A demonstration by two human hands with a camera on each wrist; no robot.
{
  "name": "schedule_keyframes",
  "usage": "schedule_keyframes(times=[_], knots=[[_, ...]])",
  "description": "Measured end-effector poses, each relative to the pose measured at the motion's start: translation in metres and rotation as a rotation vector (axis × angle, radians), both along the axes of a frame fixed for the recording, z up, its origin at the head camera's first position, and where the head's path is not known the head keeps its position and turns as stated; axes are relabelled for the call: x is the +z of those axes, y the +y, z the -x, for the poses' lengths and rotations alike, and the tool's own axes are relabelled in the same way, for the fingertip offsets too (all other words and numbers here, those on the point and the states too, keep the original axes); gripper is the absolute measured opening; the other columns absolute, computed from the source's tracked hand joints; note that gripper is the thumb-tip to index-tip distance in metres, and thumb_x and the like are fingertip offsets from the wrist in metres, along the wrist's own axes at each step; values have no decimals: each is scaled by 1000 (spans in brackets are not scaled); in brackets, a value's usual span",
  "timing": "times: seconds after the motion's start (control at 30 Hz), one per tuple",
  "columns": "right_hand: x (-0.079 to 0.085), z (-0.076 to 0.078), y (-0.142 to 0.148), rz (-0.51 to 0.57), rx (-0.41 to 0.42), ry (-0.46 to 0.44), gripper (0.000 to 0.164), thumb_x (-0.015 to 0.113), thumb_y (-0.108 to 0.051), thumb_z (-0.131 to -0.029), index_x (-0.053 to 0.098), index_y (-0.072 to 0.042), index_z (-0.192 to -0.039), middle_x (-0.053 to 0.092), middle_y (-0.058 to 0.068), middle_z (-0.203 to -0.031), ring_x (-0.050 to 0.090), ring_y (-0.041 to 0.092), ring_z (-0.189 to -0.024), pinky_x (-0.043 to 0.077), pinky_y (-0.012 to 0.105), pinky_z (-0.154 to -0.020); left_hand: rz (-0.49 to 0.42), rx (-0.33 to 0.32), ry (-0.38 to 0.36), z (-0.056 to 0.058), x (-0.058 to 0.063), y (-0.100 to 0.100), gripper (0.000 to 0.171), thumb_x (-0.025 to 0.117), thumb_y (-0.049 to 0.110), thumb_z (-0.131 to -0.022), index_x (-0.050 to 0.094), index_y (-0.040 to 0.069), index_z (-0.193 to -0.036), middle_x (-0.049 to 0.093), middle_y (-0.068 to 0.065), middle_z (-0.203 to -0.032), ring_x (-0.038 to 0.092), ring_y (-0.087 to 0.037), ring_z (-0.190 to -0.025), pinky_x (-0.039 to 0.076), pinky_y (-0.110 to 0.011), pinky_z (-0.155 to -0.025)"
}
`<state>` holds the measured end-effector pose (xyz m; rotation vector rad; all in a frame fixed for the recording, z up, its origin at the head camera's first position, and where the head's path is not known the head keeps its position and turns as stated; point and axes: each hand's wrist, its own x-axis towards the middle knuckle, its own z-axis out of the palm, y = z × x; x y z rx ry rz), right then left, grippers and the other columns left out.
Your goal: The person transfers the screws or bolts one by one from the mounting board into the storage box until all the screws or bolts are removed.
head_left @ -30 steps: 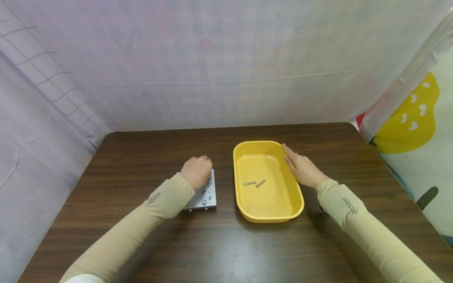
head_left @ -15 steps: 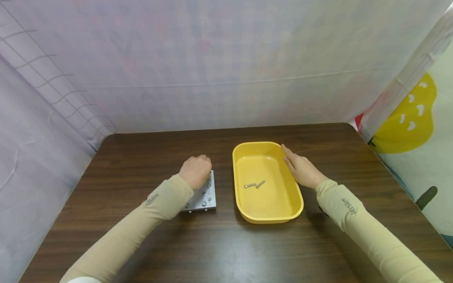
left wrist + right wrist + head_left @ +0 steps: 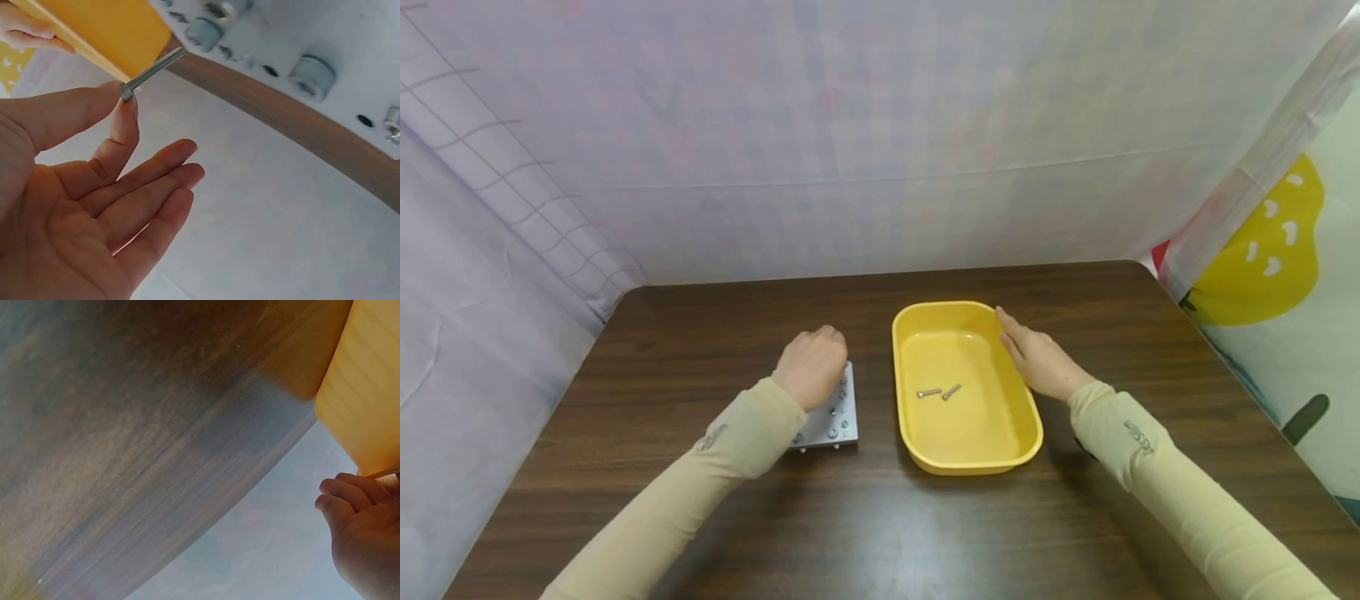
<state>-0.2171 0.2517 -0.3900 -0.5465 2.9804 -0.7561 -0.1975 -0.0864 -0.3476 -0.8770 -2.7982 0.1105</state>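
In the left wrist view my left hand [image 3: 112,187] pinches a small metal bolt [image 3: 153,74] by its head, between thumb and index finger. Its threaded shank points up toward a silver metal plate [image 3: 350,37] with holes and several fitted bolts. From the head view, the left hand [image 3: 812,367] is over that plate [image 3: 844,417] and hides its far left part. My right hand [image 3: 1041,362] holds the right rim of a yellow tray [image 3: 972,460], its thumb over the rim and its fingers [image 3: 353,494] against the outside. Two loose bolts [image 3: 929,392] lie inside the tray.
Both things stand on a dark wooden table [image 3: 880,533], the tray to the right of the plate. A pale curtain [image 3: 880,150] hangs behind the table's far edge. Short ends stick out beneath the plate's near edge.
The left hand has shifted very slightly to the left and up over the plate. The right hand stays at the tray's rim, and the loose bolts lie as before.
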Motion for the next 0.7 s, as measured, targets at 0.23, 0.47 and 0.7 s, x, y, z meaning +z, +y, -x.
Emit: schedule_keyframes(times=[0.23, 0.47, 0.7], knots=[[0, 0, -1, 3, -5, 8, 53, 38, -11, -107, 20, 5, -153, 40, 36, -145, 51, 49, -125, 43, 61, -105, -76, -42, 61, -13, 8, 10, 22, 71, 14, -90, 66, -6, -97, 67, -15, -91, 66, -26, -88, 59, -40, -78], [0, 1, 0, 1, -9, 1, 53, 37, -11, -107, 19, 5, -154, 39, 35, -146, 50, 49, -126, 43, 61, -105, -135, -99, 109, -24, 11, 26, 17, 69, 11, -91, 66, -5, -97, 67, -13, -91, 67, -25, -88, 60, -38, -77], [0, 1, 1, 2, -8, -12, 53, 37, -10, -107, 18, 5, -154, 36, 34, -148, 48, 49, -128, 42, 61, -106, -160, -121, 107, -32, 15, 42, 18, 68, 12, -92, 66, -5, -100, 69, -15, -98, 68, -28, -103, 60, -39, -85]])
